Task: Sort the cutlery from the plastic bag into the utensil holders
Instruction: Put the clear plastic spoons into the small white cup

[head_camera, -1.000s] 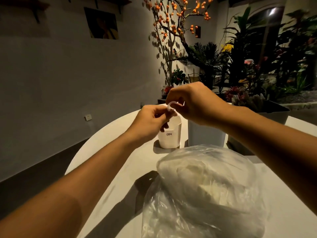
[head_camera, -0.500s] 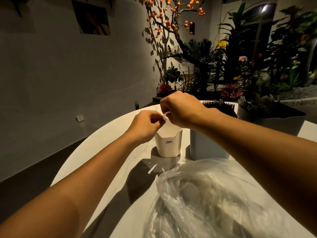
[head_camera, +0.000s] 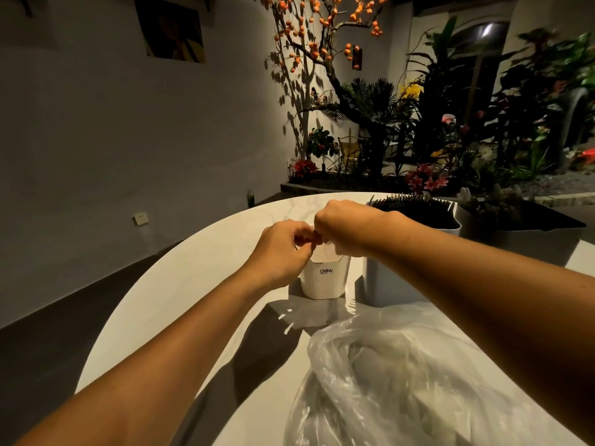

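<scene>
Left hand: my left hand (head_camera: 283,249) is curled, fingertips pinched together right against the right hand; I read it as nipping a small pale piece, but the piece itself is nearly hidden.
Right hand: my right hand (head_camera: 346,228) is fisted knuckles-up over the white holder, fingers pinching at the same spot; what it grips I can't make out clearly.
White holder: the white holder (head_camera: 325,280), marked CRBW, stands upright directly below both hands, its rim partly covered by them.
Grey holder: a grey holder (head_camera: 391,289) stands just beside it on my right.
Plastic bag: the plastic bag (head_camera: 396,371) lies crumpled near me on the table (head_camera: 193,284), apart from both holders; its contents are a pale blur.
Risk, drop: with two hands crowding one tiny item, I judge it could slip and miss the rim.
Risk, tip: my left wrist sits close to the light holder; a nudge might topple it.
Risk, sorting: in this dim light I may misjudge which holder suits the piece.
</scene>
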{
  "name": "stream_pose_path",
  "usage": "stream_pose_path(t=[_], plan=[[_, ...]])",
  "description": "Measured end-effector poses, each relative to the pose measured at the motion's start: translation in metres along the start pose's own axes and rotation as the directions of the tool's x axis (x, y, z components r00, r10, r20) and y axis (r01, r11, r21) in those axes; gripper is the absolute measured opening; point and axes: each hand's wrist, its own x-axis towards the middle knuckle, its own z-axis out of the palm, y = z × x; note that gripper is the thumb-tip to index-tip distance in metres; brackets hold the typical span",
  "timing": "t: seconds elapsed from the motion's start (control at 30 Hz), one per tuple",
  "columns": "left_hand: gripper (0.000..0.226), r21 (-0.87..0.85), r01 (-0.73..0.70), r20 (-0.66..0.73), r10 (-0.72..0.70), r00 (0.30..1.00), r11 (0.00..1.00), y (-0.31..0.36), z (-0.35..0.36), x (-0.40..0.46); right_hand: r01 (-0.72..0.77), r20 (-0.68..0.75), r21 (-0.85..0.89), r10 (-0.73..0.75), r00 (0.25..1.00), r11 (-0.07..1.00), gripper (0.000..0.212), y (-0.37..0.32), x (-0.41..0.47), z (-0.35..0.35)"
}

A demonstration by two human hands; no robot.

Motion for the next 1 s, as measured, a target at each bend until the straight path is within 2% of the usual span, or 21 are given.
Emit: stream_pose_path(t=[0.07, 0.17, 0.23, 0.3, 0.43, 0.53, 0.6, 0.67, 0.77, 0.8, 0.83, 0.9, 1.0], plan=[[0.021, 0.002, 0.005, -0.003, -0.005, 1.0, 1.0, 0.004, -0.005, -0.005, 0.013, -0.012, -0.021, -0.013, 1.0, 1.0, 0.031, 0.0, -0.005, -0.006], [0.02, -0.034, 0.007, -0.017, -0.007, 1.0, 0.999, 0.012, -0.011, -0.013, 0.021, -0.146, -0.069, -0.031, 0.989, 0.997, 0.017, 0.001, -0.014, -0.016], [0.02, -0.069, 0.022, -0.007, -0.022, 1.0, 0.997, 0.02, -0.012, -0.021, 0.011, -0.232, -0.044, -0.02, 0.973, 0.999, 0.012, 0.001, -0.023, -0.019], [0.019, -0.084, 0.019, 0.005, -0.018, 1.0, 0.996, 0.031, -0.008, -0.035, 0.004, -0.26, 0.027, 0.003, 0.966, 1.0, 0.016, 0.001, -0.038, -0.02], [0.006, -0.093, -0.048, 0.016, 0.05, 0.999, 0.995, 0.053, -0.006, -0.064, -0.058, -0.141, 0.338, 0.111, 0.984, 0.939, 0.026, -0.001, -0.077, -0.022], [0.012, -0.154, -0.019, 0.193, 0.049, 0.98, 0.988, 0.063, -0.007, -0.083, -0.146, 0.091, 0.491, 0.117, 0.989, 0.859, 0.026, -0.001, -0.105, -0.021], [0.013, -0.143, -0.005, 0.385, 0.061, 0.921, 0.99, 0.07, -0.005, -0.097, -0.216, 0.215, 0.523, 0.118, 0.97, 0.824, 0.026, 0.0, -0.122, -0.015], [0.018, -0.063, -0.02, 0.575, 0.053, 0.816, 0.998, 0.077, -0.002, -0.11, -0.252, 0.262, 0.533, 0.125, 0.957, 0.808, 0.021, -0.001, -0.136, -0.004], [0.069, 0.176, -0.075, 0.808, -0.101, 0.58, 0.982, 0.082, 0.007, -0.13, -0.183, 0.271, 0.464, 0.058, 0.961, 0.867, 0.015, -0.007, -0.157, 0.016], [0.084, 0.26, -0.122, 0.825, -0.155, 0.543, 0.958, 0.082, 0.009, -0.136, -0.15, 0.286, 0.425, 0.025, 0.958, 0.892, 0.021, -0.009, -0.162, 0.023], [0.094, 0.327, -0.162, 0.819, -0.193, 0.54, 0.931, 0.083, 0.013, -0.143, -0.13, 0.31, 0.397, 0.0, 0.951, 0.909, 0.027, -0.012, -0.169, 0.032], [0.098, 0.39, -0.193, 0.777, -0.209, 0.594, 0.9, 0.083, 0.018, -0.151, -0.125, 0.35, 0.394, -0.023, 0.936, 0.91, 0.033, -0.016, -0.178, 0.043], [0.077, 0.34, -0.189, 0.656, -0.088, 0.75, 0.921, 0.075, 0.025, -0.154, -0.136, 0.359, 0.43, -0.031, 0.933, 0.892, 0.045, -0.021, -0.184, 0.053]])
